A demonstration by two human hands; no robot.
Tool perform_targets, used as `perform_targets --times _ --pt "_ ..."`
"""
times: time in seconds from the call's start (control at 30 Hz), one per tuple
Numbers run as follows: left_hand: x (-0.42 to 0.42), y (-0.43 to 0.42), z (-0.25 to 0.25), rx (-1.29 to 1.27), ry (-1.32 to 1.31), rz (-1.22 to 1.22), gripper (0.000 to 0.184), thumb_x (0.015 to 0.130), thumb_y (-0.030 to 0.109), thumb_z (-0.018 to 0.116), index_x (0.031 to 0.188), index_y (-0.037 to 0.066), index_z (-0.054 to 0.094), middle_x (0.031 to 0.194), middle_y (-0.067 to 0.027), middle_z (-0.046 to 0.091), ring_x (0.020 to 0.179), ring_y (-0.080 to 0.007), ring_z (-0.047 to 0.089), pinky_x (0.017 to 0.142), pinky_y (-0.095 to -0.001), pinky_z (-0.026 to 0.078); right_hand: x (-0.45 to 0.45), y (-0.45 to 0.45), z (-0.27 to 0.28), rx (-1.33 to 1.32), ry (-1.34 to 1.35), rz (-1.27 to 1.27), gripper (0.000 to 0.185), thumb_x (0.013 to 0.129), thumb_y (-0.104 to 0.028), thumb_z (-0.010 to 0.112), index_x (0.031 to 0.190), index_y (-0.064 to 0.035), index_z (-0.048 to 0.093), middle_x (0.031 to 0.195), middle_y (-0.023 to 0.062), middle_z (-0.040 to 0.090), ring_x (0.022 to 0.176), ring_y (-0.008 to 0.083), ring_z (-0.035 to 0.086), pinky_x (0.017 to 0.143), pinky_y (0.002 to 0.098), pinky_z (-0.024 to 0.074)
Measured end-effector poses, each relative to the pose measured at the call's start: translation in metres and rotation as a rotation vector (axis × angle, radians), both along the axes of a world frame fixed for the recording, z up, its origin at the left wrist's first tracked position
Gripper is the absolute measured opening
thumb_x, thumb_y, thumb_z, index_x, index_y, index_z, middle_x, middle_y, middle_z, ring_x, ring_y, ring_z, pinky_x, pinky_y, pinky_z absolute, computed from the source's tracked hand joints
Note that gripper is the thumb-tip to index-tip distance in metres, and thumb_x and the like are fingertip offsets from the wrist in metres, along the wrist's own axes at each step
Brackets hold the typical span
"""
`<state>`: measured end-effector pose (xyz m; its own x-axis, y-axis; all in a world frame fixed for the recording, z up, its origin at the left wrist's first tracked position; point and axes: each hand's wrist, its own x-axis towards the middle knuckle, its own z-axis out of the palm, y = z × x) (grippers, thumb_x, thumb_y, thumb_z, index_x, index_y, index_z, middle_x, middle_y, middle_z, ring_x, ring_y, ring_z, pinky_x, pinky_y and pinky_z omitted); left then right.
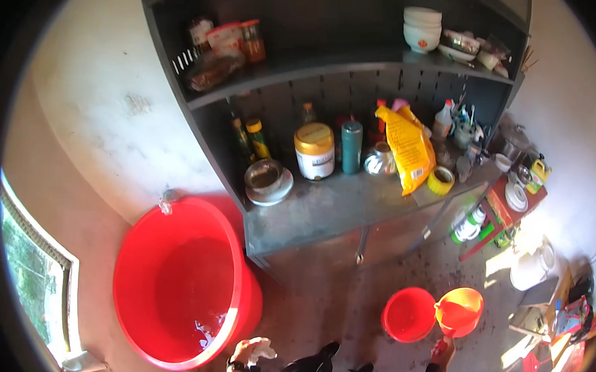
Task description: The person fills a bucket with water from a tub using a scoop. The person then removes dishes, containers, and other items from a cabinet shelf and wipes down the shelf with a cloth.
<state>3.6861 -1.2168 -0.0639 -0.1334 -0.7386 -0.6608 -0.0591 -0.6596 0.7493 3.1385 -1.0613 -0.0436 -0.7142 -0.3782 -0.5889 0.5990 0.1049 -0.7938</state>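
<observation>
Orange scoop (pixel 461 316), open side showing, just beside a round red bucket (pixel 407 316); small white item (pixel 265 351) in the left hand (pixel 243 353)

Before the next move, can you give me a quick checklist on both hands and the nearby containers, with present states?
1. Right hand holds the orange scoop at its handle end: ok.
2. Left hand free: not ok; a whitish item is in its fingers.
3. Red bucket upright on the floor: ok.
4. Orange scoop clear of the bucket's rim: cannot tell; their edges meet in this view.
5. Large red tub holding water: cannot tell; only bright glints show inside.
</observation>
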Motion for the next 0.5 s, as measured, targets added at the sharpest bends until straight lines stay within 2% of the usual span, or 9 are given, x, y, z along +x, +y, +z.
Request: perform_targets --times 0.07,0.1,0.2,0.23,0.27,0.33,0.4,0.47,0.5 --pt "-0.005 0.012 0.010 0.108 -0.192 0.078 0.023 0.074 0.023 0.057 0.084 0.003 0.064 0.073 -0.0062 0.062 0.056 -0.0135 0.056 0.048 -0.0242 0.043 0.008 -0.002 0.018 -0.307 -0.253 -0.175 0.020 0.068 -0.027 0.054 0.076 -0.0094 0.046 0.060 0.0016 0.049 0.044 0.0096 0.044 0.036 0.0201 0.0338" --pt "-0.001 0.015 0.003 0.123 -0.235 0.027 0.024 0.077 0.021 0.052 0.089 0.003 0.063 0.072 -0.0091 0.063 0.057 -0.0149 0.058 0.049 -0.0249 0.044 0.006 -0.001 0.024 -0.298 -0.303 -0.219 0.021 0.068 -0.027 0.054 0.078 -0.0097 0.047 0.057 0.0007 0.047 0.041 0.0095 0.042 0.035 0.0199 0.0334" --pt "-0.053 0.024 0.070 0.095 -0.069 0.008 0.023 0.080 0.020 0.049 0.091 0.004 0.061 0.073 -0.0136 0.063 0.048 -0.0111 0.052 0.041 -0.0220 0.040 -0.015 0.038 0.020 -0.184 -0.286 -0.092 0.019 0.069 -0.025 0.055 0.078 -0.0101 0.048 0.057 0.0007 0.047 0.042 0.0095 0.042 0.035 0.0200 0.0332" --pt "-0.061 0.030 0.066 0.096 -0.073 -0.027 0.023 0.080 0.020 0.049 0.091 0.004 0.061 0.073 -0.0136 0.063 0.048 -0.0111 0.052 0.041 -0.0220 0.040 -0.024 0.048 0.026 -0.180 -0.295 0.036 0.019 0.069 -0.024 0.056 0.080 -0.0110 0.048 0.059 0.0001 0.047 0.044 0.0089 0.044 0.034 0.0180 0.0336" --pt "-0.069 0.035 0.056 0.118 -0.001 -0.030 0.023 0.080 0.021 0.048 0.090 0.004 0.061 0.072 -0.0152 0.062 0.044 -0.0084 0.046 0.037 -0.0200 0.035 -0.033 0.063 0.032 -0.173 -0.301 0.130 0.019 0.070 -0.022 0.057 0.083 -0.0119 0.047 0.060 -0.0005 0.047 0.046 0.0083 0.046 0.032 0.0159 0.0340" --pt "-0.099 0.035 0.033 0.196 0.122 -0.109 0.023 0.081 0.023 0.047 0.087 0.005 0.060 0.070 -0.0184 0.061 0.035 -0.0031 0.033 0.029 -0.0161 0.024 -0.042 0.113 0.004 -0.244 -0.373 -0.067 0.017 0.071 -0.017 0.058 0.083 -0.0097 0.047 0.058 0.0002 0.044 0.044 0.0091 0.043 0.030 0.0168 0.0324" --pt "-0.140 0.033 0.016 0.253 0.153 -0.240 0.024 0.081 0.024 0.047 0.088 0.005 0.060 0.070 -0.0176 0.061 0.035 -0.0044 0.035 0.029 -0.0174 0.025 -0.041 0.158 0.010 -0.319 -0.326 -0.103 0.013 0.072 -0.012 0.058 0.080 -0.0076 0.048 0.058 0.0024 0.045 0.044 0.0102 0.042 0.032 0.0189 0.0333" --pt "-0.182 0.037 0.004 0.305 0.134 -0.368 0.025 0.081 0.025 0.047 0.089 0.005 0.060 0.071 -0.0168 0.061 0.035 -0.0056 0.036 0.029 -0.0186 0.026 -0.043 0.212 0.001 -0.428 -0.418 -0.215 0.013 0.072 -0.009 0.058 0.078 -0.0043 0.048 0.059 0.0044 0.047 0.046 0.0117 0.045 0.036 0.0209 0.0356" --pt "-0.202 0.039 0.000 0.332 0.117 -0.434 0.026 0.081 0.026 0.047 0.089 0.005 0.060 0.071 -0.0165 0.062 0.036 -0.0062 0.037 0.029 -0.0193 0.026 -0.044 0.233 0.007 -0.398 -0.387 -0.216 0.013 0.071 -0.009 0.058 0.078 -0.0025 0.048 0.060 0.0056 0.048 0.047 0.0126 0.046 0.038 0.0216 0.0366"
